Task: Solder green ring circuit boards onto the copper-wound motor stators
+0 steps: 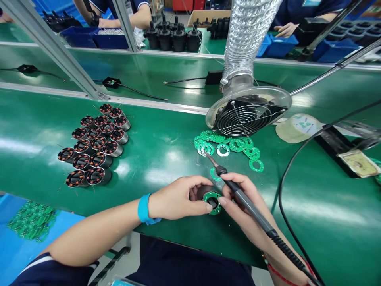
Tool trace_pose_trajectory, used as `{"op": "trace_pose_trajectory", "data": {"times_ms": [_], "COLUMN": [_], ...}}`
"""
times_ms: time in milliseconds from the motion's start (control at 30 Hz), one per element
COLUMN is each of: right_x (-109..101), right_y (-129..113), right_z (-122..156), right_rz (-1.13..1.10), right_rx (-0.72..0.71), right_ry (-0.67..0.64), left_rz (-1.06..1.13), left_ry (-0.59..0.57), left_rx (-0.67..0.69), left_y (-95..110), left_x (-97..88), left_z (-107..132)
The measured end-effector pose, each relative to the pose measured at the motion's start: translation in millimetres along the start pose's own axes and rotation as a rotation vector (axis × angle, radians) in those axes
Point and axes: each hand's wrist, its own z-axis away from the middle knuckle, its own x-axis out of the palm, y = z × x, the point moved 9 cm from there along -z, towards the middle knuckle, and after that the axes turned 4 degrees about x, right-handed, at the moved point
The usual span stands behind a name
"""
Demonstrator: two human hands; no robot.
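My left hand (pixel 181 198), with a blue band at its wrist, is closed around a dark cylindrical motor stator (pixel 203 193). On the stator's near end sits a green ring-shaped circuit board (pixel 214 211). A soldering iron (pixel 248 204) lies in my right hand (pixel 250 214), its tip pointing up and to the left, away from the stator. The right thumb and fingertips come close to the ring board's right edge; whether they touch it, I cannot tell. Just beyond the stator, partly hidden by the iron, a loose green ring board (pixel 214 174) rests on the table.
Several copper-wound stators (pixel 98 143) stand grouped at left. Ring boards (pixel 235 143) lie under a fume extractor fan (pixel 247 117). The iron's cable (pixel 281 190) loops at right, near a tape roll (pixel 299 128) and sponge holder (pixel 358 163). Co-workers' hands (pixel 287 29) show across the bench.
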Motion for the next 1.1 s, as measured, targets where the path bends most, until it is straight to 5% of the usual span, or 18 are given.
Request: {"op": "trace_pose_trajectory", "data": {"times_ms": [200,367,500,633,733,900,1000,1100], "right_x": [8.9,15.0,20.3,14.1,-34.9,-154.8,-197.7,-210.5], "right_y": [-24.7,-54.0,-83.4,-81.5,-61.1,-11.2,27.4,51.6], "right_z": [12.4,17.1,32.5,42.5,37.0,-3.3,-36.9,-48.0], "right_rz": [0.116,0.226,0.532,0.760,0.913,1.211,1.048,0.924], "right_rx": [-0.218,-0.441,-0.727,-0.793,-0.764,-0.534,-0.249,-0.064], "right_ry": [-0.069,-0.111,0.028,0.033,0.163,0.461,0.405,0.427], "left_rz": [0.309,0.379,0.508,0.463,0.263,-0.110,-0.182,-0.274], "left_ry": [-0.205,-0.220,-0.264,-0.254,-0.008,0.613,0.758,0.830], "left_rx": [-0.157,-0.262,-0.348,-0.367,-0.251,-0.122,-0.115,-0.115], "left_y": [-9.3,-19.3,-30.5,-26.9,-4.2,43.3,58.2,70.0], "left_x": [15.4,16.9,33.8,33.4,-15.6,-140.3,-184.1,-206.5], "left_z": [1.8,4.1,7.1,7.3,-6.0,-41.5,-83.0,-126.1]}}
